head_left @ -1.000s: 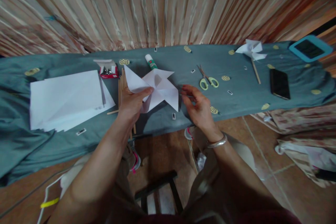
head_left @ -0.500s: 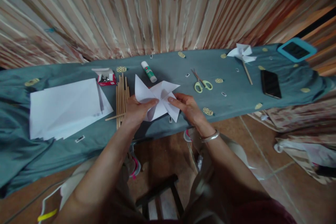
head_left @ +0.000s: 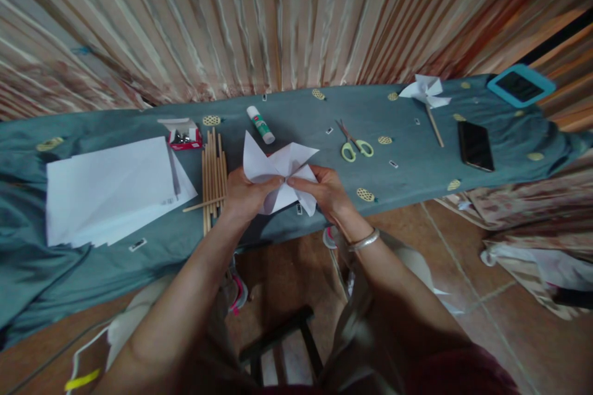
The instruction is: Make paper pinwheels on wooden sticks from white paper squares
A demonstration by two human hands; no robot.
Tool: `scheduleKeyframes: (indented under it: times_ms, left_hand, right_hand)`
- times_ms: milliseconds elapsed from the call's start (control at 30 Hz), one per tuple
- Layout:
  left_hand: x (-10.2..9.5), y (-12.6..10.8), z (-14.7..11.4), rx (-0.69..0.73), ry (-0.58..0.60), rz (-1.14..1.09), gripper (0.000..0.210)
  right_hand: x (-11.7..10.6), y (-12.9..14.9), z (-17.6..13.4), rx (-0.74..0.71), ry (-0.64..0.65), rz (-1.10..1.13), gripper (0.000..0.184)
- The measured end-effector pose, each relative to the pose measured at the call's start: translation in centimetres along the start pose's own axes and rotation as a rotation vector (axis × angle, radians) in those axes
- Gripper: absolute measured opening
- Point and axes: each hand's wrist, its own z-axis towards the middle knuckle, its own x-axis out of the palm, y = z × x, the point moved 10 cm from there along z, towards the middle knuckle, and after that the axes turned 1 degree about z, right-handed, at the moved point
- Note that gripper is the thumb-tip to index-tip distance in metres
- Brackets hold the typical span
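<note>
A white paper pinwheel (head_left: 301, 155) with folded blades is held over the near edge of the table. My left hand (head_left: 248, 193) grips it from the left, thumb pressed at its centre and fingers hidden underneath. From the right, my right hand (head_left: 324, 190) pinches the same pinwheel, its thumb meeting the left thumb at the middle. Just beyond the pinwheel lies a glue stick (head_left: 260, 125). Several wooden sticks (head_left: 214, 166) lie beside my left hand, one of them crosswise. Scissors (head_left: 354, 145) with pale green handles rest beyond my right hand.
White paper sheets (head_left: 111, 191) are stacked at the left of the cloth-covered table (head_left: 315, 117). A small red box (head_left: 185, 136) of metal pieces stands open. To the right are a finished pinwheel on a stick (head_left: 428, 95), a phone (head_left: 476, 146) and a blue-framed device (head_left: 521, 85). A curtain hangs behind.
My right thumb has moved left to the pinwheel's centre, up against the left thumb. My left hand has shifted slightly right. The view has moved a little.
</note>
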Motion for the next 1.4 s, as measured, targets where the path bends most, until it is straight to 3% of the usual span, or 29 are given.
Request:
scheduleKeyframes:
  times_ms: [133, 233, 300, 367, 467, 567, 667, 767, 967, 1200, 1400]
  left_hand:
    - [-0.2, -0.1, 0.1, 0.015, -0.029, -0.026, 0.037]
    - [-0.6, 0.1, 0.4, -0.015, -0.054, -0.093, 0.039]
    - [-1.1, 0.1, 0.6, -0.024, -0.084, -0.139, 0.041]
    - [-1.8, -0.2, 0.7, -0.017, -0.118, -0.165, 0.04]
    - [-2.7, -0.5, 0.8, -0.005, -0.154, -0.185, 0.036]
    - [-3.4, -0.5, 0.9, 0.009, -0.176, -0.194, 0.037]
    - [-4.2, -0.4, 1.2, 0.01, -0.199, -0.171, 0.032]
    - [-4.9, -0.2, 1.4, -0.003, -0.23, -0.138, 0.027]
    - [-4.8, -0.8, 1.1, 0.029, -0.232, -0.149, 0.026]
    - [-3.7, -1.0, 0.6, 0.015, -0.174, -0.172, 0.031]
    - [-3.4, -1.0, 0.5, 0.033, -0.141, -0.156, 0.037]
  right_hand:
    - [0.0, 0.1, 0.1, -0.03, -0.003, -0.061, 0.04]
    - [-1.3, 2.3, 0.3, -0.197, -0.021, -0.29, 0.036]
    - [-3.8, 4.8, 0.1, -0.37, -0.141, -0.479, 0.031]
    - [-7.4, 7.3, -0.8, -0.489, -0.363, -0.638, 0.025]
    - [-11.8, 9.5, -2.1, -0.545, -0.591, -0.803, 0.022]
    - [-13.5, 10.1, -2.7, -0.539, -0.662, -0.914, 0.024]
    - [-12.1, 9.3, -2.2, -0.522, -0.562, -0.972, 0.021]
    - [-8.2, 7.8, -1.2, -0.53, -0.346, -1.051, 0.019]
    - [-3.0, 5.4, -0.1, -0.482, -0.125, -1.293, 0.022]
    - [-1.6, 4.7, 0.0, -0.47, -0.177, -1.565, 0.022]
    - [-0.8, 4.5, -0.1, -0.544, -0.141, -1.606, 0.021]
